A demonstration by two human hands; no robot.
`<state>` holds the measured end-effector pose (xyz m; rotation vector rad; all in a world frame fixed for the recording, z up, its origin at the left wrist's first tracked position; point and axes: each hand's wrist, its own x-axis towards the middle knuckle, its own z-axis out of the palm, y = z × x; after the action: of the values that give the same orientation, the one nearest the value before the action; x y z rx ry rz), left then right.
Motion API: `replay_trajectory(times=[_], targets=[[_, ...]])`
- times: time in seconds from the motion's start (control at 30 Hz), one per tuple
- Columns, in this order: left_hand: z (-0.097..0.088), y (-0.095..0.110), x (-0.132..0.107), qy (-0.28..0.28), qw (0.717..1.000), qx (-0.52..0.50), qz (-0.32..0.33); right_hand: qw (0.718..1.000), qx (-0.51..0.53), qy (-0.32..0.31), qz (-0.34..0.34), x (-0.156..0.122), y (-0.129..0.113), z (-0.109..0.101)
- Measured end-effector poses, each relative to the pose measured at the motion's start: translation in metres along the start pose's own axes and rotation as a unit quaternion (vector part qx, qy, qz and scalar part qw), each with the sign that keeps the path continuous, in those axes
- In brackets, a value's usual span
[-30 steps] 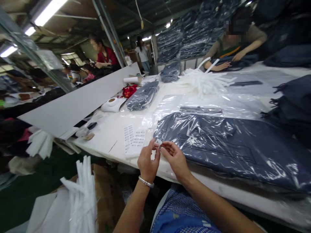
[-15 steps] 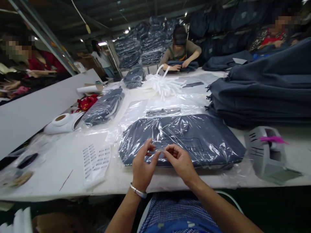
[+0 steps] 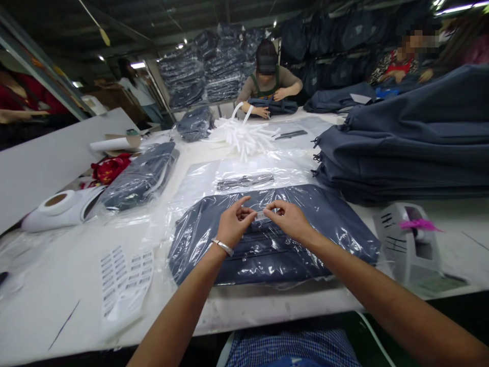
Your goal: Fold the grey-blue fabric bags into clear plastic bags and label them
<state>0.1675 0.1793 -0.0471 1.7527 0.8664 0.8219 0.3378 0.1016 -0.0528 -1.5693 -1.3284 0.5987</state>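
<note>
Between my two hands is a small white label sticker, stretched flat just over the bagged item. My left hand, with a silver bangle at the wrist, pinches its left end between thumb and finger. The other end is pinched by my right hand. Beneath both hands lies a dark blue-grey fabric bag inside a clear, shiny plastic sleeve. Whether the label touches the plastic I cannot tell. Sheets of printed label stickers rest on the table to the left.
A grey tape dispenser with a pink strip stands right, below a pile of dark bags. White strips are heaped behind. Left are another bagged item and a white roll. A co-worker handles a dark bag opposite.
Both hands have moved forward over the bagged item, and the label now shows between the fingertips. The camera view has shifted, and the co-worker opposite has moved their hands.
</note>
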Motion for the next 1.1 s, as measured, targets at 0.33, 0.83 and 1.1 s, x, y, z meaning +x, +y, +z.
replay_trajectory(times=[0.33, 0.83, 1.1], targets=[[-0.003, -0.015, 0.018, -0.051, 0.993, 0.101, -0.017, 0.991, -0.123, -0.057, 0.021, 0.012, 0.014, 0.009], [0.009, -0.012, 0.017, -0.059, 0.929, 0.366, -0.012, 0.953, -0.296, -0.065, 0.025, 0.012, 0.013, 0.016], [0.011, -0.009, 0.016, -0.072, 0.896, 0.438, -0.025, 0.946, -0.313, -0.081, 0.025, 0.012, 0.014, 0.017]])
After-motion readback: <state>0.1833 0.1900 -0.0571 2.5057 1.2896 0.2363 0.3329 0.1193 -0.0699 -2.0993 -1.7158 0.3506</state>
